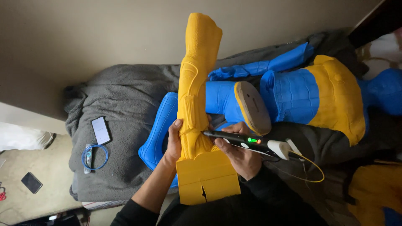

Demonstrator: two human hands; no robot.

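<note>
A tall yellow printed leg piece (197, 79) stands upright over a yellow blocky base (207, 175) with a small crack at its lower edge. My left hand (173, 142) grips the leg near its lower joint. My right hand (238, 152) holds a black pen-shaped tool (247, 142) with a green and red light, its tip touching the seam at the leg's bottom. A thin yellow filament (312, 167) loops from the tool's white rear end. Behind the leg lie a blue leg section (226, 98) and a blue and yellow torso (322, 94).
A grey blanket (125, 109) covers the surface, with a phone (101, 130) and a coil of blue filament (94, 157) on it. Another phone (32, 182) lies on the floor at left. More yellow parts (374, 188) sit at the lower right. A wall runs behind.
</note>
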